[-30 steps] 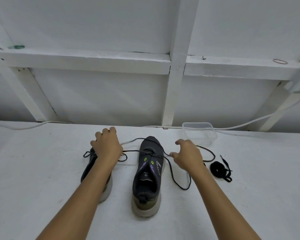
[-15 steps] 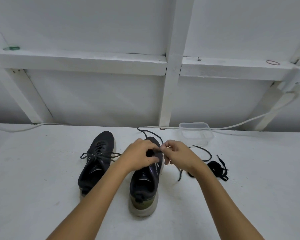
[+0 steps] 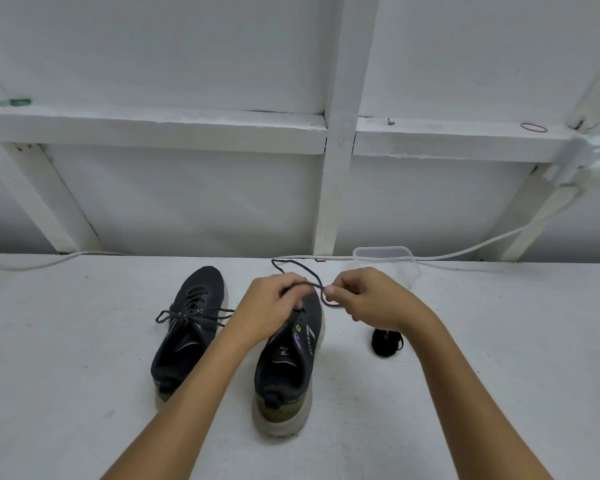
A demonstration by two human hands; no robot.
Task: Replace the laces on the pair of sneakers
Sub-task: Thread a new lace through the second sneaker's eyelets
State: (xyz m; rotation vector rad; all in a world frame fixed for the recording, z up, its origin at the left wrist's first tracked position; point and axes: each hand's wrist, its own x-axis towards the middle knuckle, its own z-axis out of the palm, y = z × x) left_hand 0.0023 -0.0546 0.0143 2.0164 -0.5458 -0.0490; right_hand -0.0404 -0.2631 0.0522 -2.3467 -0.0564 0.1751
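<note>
Your left hand (image 3: pixel 274 306) sits curled over the toe end of the right-hand sneaker (image 3: pixel 288 358), fingers bent around the dark lace (image 3: pixel 302 271) where it meets the upper eyelets, though the exact pinch is hidden by your knuckles. Your right hand (image 3: pixel 368 296), just right of that sneaker's toe, pinches the same lace between thumb and forefinger. Keep the strand taut between both hands and feed or draw it one eyelet at a time, so the loop trailing beyond the toe does not knot. The other sneaker (image 3: pixel 187 327), left of the first, is fully laced. A coiled black lace (image 3: pixel 387 342) waits right of the sneaker, behind your right wrist. Everything rests on a white tabletop (image 3: pixel 84 375); a clear plastic tub (image 3: pixel 385 254) and a white cable (image 3: pixel 499 240) lie beyond the sneaker, against a white framed wall (image 3: pixel 336 133).
</note>
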